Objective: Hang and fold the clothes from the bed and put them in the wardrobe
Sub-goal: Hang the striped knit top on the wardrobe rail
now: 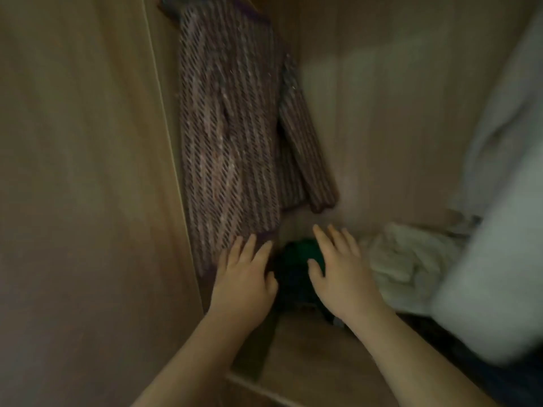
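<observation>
1. The striped sweater (229, 136) hangs inside the wardrobe (88, 171), close against its left wall. Its long axis runs top to bottom, with the shoulders at the upper edge of the view and the hem pointing down toward the hands.
2. It is a loose knit in brown and pinkish stripes that slant across the body. One sleeve (305, 160) dangles on its right side, cuff lowest.
3. The dark green garment (293, 268) lies low in the wardrobe on the wooden shelf (308, 348), between the two hands and just under the sweater's hem. It is a compact dark bundle; it seems to stretch away from the person, though the dim, blurred view leaves this unsure.
4. The left hand (244, 277) is flat, fingers straight and slightly spread, gripping nothing; its fingertips overlap the sweater's hem.
5. The right hand (342, 268) is likewise spread palm-down (thumb out to the side), over the right part of the green bundle, holding nothing.
6. A crumpled white garment (405, 259) lies just right of the green one, and a pale cloth (493, 201) hangs at the right edge.
</observation>
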Action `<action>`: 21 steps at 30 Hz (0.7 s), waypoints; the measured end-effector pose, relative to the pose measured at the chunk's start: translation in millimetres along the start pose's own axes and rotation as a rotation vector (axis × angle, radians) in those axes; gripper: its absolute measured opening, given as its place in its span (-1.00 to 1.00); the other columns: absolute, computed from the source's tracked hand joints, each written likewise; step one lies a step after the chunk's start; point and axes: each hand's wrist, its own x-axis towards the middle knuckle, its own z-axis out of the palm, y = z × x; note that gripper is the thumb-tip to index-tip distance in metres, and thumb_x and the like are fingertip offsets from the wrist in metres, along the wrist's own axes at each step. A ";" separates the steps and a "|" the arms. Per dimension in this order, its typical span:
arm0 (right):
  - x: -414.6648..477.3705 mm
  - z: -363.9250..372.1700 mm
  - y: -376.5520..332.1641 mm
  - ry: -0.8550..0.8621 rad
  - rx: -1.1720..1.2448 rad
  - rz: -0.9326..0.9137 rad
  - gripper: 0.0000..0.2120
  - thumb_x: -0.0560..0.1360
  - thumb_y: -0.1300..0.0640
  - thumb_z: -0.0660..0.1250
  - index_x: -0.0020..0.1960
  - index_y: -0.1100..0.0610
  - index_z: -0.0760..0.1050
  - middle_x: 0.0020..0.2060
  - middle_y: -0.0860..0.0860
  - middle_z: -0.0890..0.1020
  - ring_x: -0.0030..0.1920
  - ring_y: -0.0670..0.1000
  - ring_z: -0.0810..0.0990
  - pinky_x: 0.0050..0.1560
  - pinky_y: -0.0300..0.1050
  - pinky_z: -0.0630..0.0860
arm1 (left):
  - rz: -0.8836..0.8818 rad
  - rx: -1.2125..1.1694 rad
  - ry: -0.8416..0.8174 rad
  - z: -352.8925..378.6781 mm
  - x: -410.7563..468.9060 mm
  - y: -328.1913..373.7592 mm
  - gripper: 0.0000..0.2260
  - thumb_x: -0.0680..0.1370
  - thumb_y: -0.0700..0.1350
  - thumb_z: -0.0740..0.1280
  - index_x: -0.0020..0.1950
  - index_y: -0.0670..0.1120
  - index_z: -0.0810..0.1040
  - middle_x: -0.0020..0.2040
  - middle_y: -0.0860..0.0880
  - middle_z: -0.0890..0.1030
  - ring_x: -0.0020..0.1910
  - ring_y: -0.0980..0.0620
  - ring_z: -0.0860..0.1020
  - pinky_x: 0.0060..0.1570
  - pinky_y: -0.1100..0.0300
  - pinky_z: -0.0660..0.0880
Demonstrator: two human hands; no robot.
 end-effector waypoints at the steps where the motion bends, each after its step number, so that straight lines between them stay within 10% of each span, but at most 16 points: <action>1: -29.4 -0.6 1.8 -0.018 -0.041 0.036 -0.39 0.60 -0.14 0.08 0.59 -0.10 -0.02 0.57 0.01 0.15 0.56 0.11 0.06 0.49 0.19 0.18 | -0.008 -0.026 -0.057 11.0 -23.7 0.1 -0.45 0.62 0.11 0.11 0.59 0.15 0.02 0.62 0.01 0.04 0.59 -0.04 -0.06 0.55 -0.06 -0.08; 11: -377.1 12.8 -34.0 -0.200 -0.277 0.525 -0.38 0.46 -0.13 0.10 0.48 0.06 0.33 0.41 0.09 0.43 0.43 0.19 0.37 0.34 0.19 0.38 | 0.286 -0.238 -0.613 68.3 -280.7 16.5 -0.47 0.61 0.14 0.13 0.57 0.09 0.12 0.59 0.01 0.17 0.57 -0.07 0.07 0.53 0.00 0.07; 21: -672.7 -87.4 -140.9 -0.202 -0.400 1.133 -0.39 0.51 -0.14 0.13 0.52 -0.01 0.20 0.48 0.07 0.35 0.47 0.17 0.32 0.41 0.15 0.34 | 0.913 -0.325 -0.848 21.9 -482.0 120.8 -0.48 0.65 0.12 0.10 0.59 0.09 0.06 0.61 0.02 0.09 0.58 -0.03 0.02 0.52 0.03 0.02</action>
